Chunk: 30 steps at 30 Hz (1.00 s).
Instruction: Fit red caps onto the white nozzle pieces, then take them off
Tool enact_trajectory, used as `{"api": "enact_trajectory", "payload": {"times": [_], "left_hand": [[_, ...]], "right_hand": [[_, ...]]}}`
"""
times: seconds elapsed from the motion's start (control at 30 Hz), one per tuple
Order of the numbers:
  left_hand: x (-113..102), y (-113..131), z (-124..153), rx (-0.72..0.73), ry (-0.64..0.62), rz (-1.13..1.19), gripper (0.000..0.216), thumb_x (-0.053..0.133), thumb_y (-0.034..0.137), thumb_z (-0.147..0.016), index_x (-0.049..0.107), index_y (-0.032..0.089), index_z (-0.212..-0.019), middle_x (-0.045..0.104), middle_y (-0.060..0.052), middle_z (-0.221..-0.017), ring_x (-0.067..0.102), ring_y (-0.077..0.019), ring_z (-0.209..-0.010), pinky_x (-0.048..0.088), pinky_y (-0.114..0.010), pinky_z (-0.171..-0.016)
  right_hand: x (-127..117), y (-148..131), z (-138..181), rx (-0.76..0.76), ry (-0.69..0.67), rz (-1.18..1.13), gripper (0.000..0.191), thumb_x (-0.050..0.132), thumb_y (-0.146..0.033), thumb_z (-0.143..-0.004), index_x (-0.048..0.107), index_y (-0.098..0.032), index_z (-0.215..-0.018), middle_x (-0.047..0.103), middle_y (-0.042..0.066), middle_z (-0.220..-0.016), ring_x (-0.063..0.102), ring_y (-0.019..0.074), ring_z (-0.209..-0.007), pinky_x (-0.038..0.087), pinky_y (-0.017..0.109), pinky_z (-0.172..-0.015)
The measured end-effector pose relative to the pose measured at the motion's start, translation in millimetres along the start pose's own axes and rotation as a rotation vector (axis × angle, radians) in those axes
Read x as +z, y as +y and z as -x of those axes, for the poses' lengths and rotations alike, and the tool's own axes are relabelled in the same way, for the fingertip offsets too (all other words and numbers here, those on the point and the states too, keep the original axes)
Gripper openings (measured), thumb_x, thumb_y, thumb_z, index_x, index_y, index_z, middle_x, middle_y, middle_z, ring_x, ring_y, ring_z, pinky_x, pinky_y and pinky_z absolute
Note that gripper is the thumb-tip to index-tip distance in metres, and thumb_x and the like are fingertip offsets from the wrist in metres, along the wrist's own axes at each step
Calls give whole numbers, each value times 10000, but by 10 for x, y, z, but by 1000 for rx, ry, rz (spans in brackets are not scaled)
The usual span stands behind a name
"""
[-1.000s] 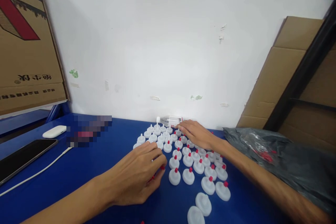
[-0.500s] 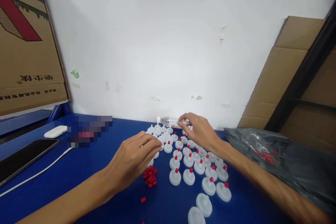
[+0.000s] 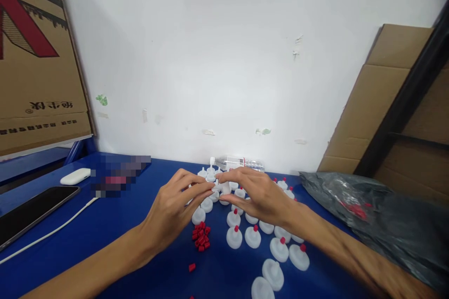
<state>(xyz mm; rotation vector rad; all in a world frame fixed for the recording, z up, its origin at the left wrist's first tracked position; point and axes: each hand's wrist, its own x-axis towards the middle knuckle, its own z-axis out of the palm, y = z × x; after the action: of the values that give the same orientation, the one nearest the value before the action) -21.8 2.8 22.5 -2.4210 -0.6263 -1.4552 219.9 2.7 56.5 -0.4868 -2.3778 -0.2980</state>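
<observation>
A white wall point(image 3: 210, 56) marked with scraps of tape rises behind a smooth blue surface point(image 3: 140, 215); a clear plastic bottle with a white cap point(image 3: 234, 163) lies on its side at the wall's foot, probably put there to be out of the way. Round white plastic discs with upright nozzles point(image 3: 199, 215) stand broad side down in front of it, a stance that seems to steady them and leave the tips easy to reach; many of those toward the right wear red tips, while bare ones gather mainly at the left, so the grouping likely sorts one kind from the other. Small loose red plastic caps point(image 3: 201, 236) lie heaped beside the bare discs, presumably for a short reach. The left hand point(image 3: 175, 208) hangs near the heap, thumb and fingertips drawn close together; whether they pinch anything, I cannot tell; the right hand point(image 3: 259, 196) arches over the discs, its thumb and fingers curved around a pale piece, though whether it grips that is unclear.
</observation>
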Motion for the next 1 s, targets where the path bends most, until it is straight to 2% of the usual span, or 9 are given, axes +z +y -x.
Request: {"api": "enact_trajectory", "payload": {"times": [0.13, 0.27, 0.33, 0.53, 0.67, 0.77, 0.83, 0.93, 1.0], "left_hand": [[-19, -5, 1, -20, -57, 0, 171, 667, 138, -979, 670, 211, -1133, 733, -28, -994, 591, -178, -869, 529, -322, -755], [-29, -5, -18, 2, -105, 0, 72, 589, 137, -1021, 637, 188, -1036, 696, -31, -914, 540, -178, -825, 490, -302, -700], [-28, 5, -18, 1, -133, 36, 102, 547, 122, -1035, 616, 181, -990, 669, -30, -879, 516, -175, -803, 463, -297, -680], [-42, 37, 15, -63, -170, 175, 204, 474, 117, -1053, 582, 187, -894, 587, -6, -775, 437, -163, -708, 387, -307, -645], [-72, 29, -7, -69, -210, 195, 225, 468, 135, -1059, 591, 187, -877, 576, 6, -746, 436, -154, -685, 387, -305, -648], [-73, 17, -34, -104, -256, 130, 229, 480, 188, -1067, 633, 193, -897, 628, -5, -789, 488, -162, -728, 406, -294, -636], [-51, 14, -35, -127, -289, 40, 222, 495, 234, -1067, 667, 199, -931, 675, -18, -847, 535, -180, -788, 433, -294, -638], [-14, 30, -9, -163, -349, -81, 184, 531, 287, -1046, 691, 198, -1060, 708, -49, -969, 583, -223, -915, 484, -307, -656], [-17, 66, 4, -170, -413, -84, 191, 556, 286, -1018, 680, 200, -1135, 695, -69, -1032, 586, -243, -977, 511, -319, -680]], "right_hand": [[9, -64, -30, -46, 52, -16, 243, 617, -303, -1027, 529, -188, -1222, 750, 73, -1126, 715, 197, -1016, 615, 377, -879], [32, -136, -55, -116, 125, 48, 100, 582, -263, -1045, 558, -174, -1083, 769, 71, -1035, 730, 188, -1025, 617, 346, -874], [37, -165, -61, -167, 139, 86, 63, 581, -212, -1042, 561, -156, -1062, 775, 75, -990, 733, 197, -1041, 616, 330, -872], [36, -226, -61, -209, 144, 135, 21, 619, -126, -997, 602, -133, -1006, 763, 128, -1074, 728, 194, -951, 613, 317, -829], [62, -207, -54, -214, 128, 145, 14, 622, -130, -995, 612, -140, -991, 761, 127, -1109, 717, 187, -932, 607, 318, -830], [48, -168, -63, -171, 34, 129, 44, 566, -147, -1030, 607, -158, -1020, 757, 102, -1123, 709, 188, -1019, 583, 330, -900], [8, -118, -68, -102, -94, 76, 78, 535, -173, -1050, 613, -176, -1057, 745, 82, -1141, 695, 176, -1055, 560, 340, -941], [-63, 42, -38, 73, -267, -11, 128, 562, -264, -1050, 634, -226, -1149, 713, 48, -1183, 678, 168, -1068, 540, 340, -942], [-89, 214, 18, 204, -290, -5, 169, 567, -326, -1047, 650, -256, -1176, 697, 42, -1194, 681, 178, -1040, 545, 338, -895]]}}
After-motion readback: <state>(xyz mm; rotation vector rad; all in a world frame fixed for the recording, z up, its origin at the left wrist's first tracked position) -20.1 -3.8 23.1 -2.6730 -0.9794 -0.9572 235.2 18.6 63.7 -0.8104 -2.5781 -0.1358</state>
